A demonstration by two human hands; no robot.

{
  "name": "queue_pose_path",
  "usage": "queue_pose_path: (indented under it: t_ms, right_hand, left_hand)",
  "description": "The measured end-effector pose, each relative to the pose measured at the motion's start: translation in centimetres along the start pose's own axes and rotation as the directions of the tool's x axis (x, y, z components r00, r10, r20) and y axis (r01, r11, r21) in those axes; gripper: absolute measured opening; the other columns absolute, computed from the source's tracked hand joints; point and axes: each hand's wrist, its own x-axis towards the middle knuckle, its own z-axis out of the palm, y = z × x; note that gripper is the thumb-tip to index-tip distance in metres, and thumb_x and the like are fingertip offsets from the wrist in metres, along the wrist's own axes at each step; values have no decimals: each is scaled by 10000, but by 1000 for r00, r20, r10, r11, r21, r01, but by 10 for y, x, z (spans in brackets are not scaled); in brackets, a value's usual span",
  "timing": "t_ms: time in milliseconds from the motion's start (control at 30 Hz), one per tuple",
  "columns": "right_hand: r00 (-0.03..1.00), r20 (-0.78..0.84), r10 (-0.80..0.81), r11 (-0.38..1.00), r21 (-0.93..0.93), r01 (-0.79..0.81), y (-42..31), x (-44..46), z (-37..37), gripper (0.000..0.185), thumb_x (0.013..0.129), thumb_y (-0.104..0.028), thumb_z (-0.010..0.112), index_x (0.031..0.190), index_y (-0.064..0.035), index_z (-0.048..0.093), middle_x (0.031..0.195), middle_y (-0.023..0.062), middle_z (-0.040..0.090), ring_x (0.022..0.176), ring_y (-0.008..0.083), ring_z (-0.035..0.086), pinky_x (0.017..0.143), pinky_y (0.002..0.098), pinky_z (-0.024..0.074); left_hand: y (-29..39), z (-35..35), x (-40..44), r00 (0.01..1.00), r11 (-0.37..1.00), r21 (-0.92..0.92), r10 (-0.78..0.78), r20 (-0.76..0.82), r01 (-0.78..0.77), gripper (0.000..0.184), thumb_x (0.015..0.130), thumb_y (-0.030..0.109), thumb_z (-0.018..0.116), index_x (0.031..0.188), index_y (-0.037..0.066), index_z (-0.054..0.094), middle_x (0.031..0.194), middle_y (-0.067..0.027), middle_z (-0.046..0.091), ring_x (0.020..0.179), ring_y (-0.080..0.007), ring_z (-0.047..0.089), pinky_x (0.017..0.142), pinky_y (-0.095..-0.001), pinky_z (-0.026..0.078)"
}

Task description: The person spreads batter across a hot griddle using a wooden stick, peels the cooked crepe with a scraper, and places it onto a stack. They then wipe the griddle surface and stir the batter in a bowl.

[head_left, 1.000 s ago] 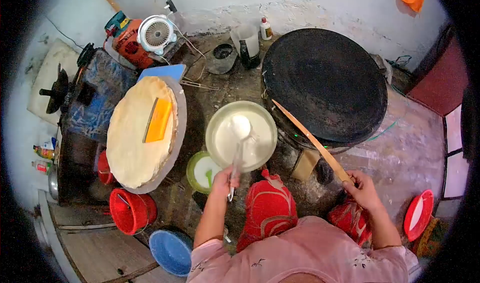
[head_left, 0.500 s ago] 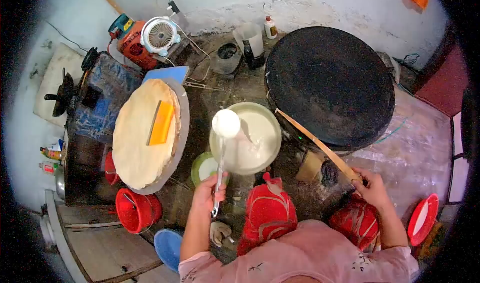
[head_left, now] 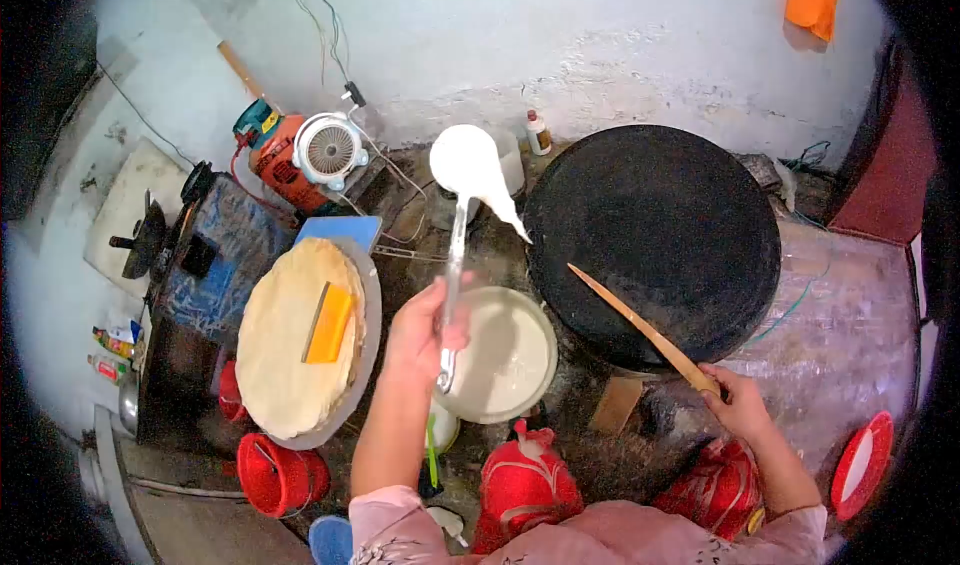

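My left hand (head_left: 420, 327) is wrapped round the metal handle of a ladle (head_left: 457, 250), raised above and beyond the bowl of pale batter (head_left: 549, 365). White batter (head_left: 466, 160) fills the ladle's head, and a thick tongue of it spills over the right side toward the griddle's left edge. In my right hand (head_left: 738, 401) is a long, flat wooden spatula (head_left: 645, 325), its pointed tip over the large round black griddle (head_left: 655, 235). No batter shows on the griddle surface.
Left of the bowl, a stack of thin pancakes (head_left: 285, 365) carries an orange-handled scraper (head_left: 335, 325). Behind stand a blower (head_left: 331, 152) and a white bottle (head_left: 538, 135). A red bucket (head_left: 280, 477) is at lower left, a red basin (head_left: 863, 465) at lower right.
My left hand has lifted the ladle up and away from the bowl, and batter now trails from it. The spatula has shifted slightly over the griddle. The view has tilted upward.
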Motion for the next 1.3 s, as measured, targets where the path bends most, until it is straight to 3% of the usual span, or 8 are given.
queue_pose_path:
  t_ms: [133,200,333,400,667,1067,1133,1300]
  right_hand:
    - [998,-54,40,999,6,-40,16,19,2,366,761,-113,606,1120,-68,552,1033,166,599,929,306,596,804,343,463]
    - [975,-172,-143,990,-24,141,18,30,2,388,749,-44,610,1132,-49,544,881,131,629,678,169,577,623,287,460]
    - [990,-141,-28,999,-21,26,4,48,-1,370,740,-98,604,1105,-61,560,999,169,604,887,302,603,751,338,483]
    - [976,-162,-146,989,-1,148,6,60,5,382,736,-94,603,1115,-77,556,1000,165,603,874,302,603,739,341,487]
    - [939,-131,-317,942,-156,296,-9,97,28,387,701,-82,582,1087,-72,576,910,173,611,783,321,595,675,346,482]
    - [953,-164,-257,966,-85,246,-8,109,24,385,684,-101,586,1069,-95,599,885,171,619,736,296,613,664,321,482]
    - [990,-78,-114,991,-81,107,-4,108,24,426,665,-135,601,1090,-163,592,933,127,624,827,311,601,724,368,490]
    - [969,-153,-192,977,-126,174,3,94,14,412,668,-130,592,1079,-141,594,930,137,622,810,306,605,705,369,492]
  left_hand:
    - [-35,10,71,998,999,8,-51,-38,51,349,911,354,408,1045,50,517,653,-55,470,442,-105,348,397,-224,308]
    - [-62,15,100,990,998,-45,-56,-126,51,328,918,348,385,1001,59,517,646,-58,477,443,-119,362,394,-231,309]
    - [-118,19,127,970,1000,-12,17,-242,-21,197,899,260,403,873,79,478,644,-84,504,474,-154,431,365,-273,333]
    - [-139,21,127,957,998,41,55,-286,-45,164,887,238,420,863,83,467,649,-84,506,483,-159,443,371,-270,346]
    - [-169,23,106,956,998,23,64,-287,-60,80,883,115,415,927,77,469,643,-44,478,497,-135,453,407,-259,390]
    - [-166,19,81,933,982,131,172,-316,-137,354,868,34,457,1221,53,439,659,-11,470,511,-99,433,410,-237,362]
    - [-168,19,85,949,986,119,144,-282,-114,332,866,36,456,1198,51,456,648,-13,466,501,-99,427,408,-237,360]
    - [-167,8,126,971,987,156,78,-224,-44,88,878,72,424,940,55,484,626,-44,465,466,-136,425,391,-257,358]
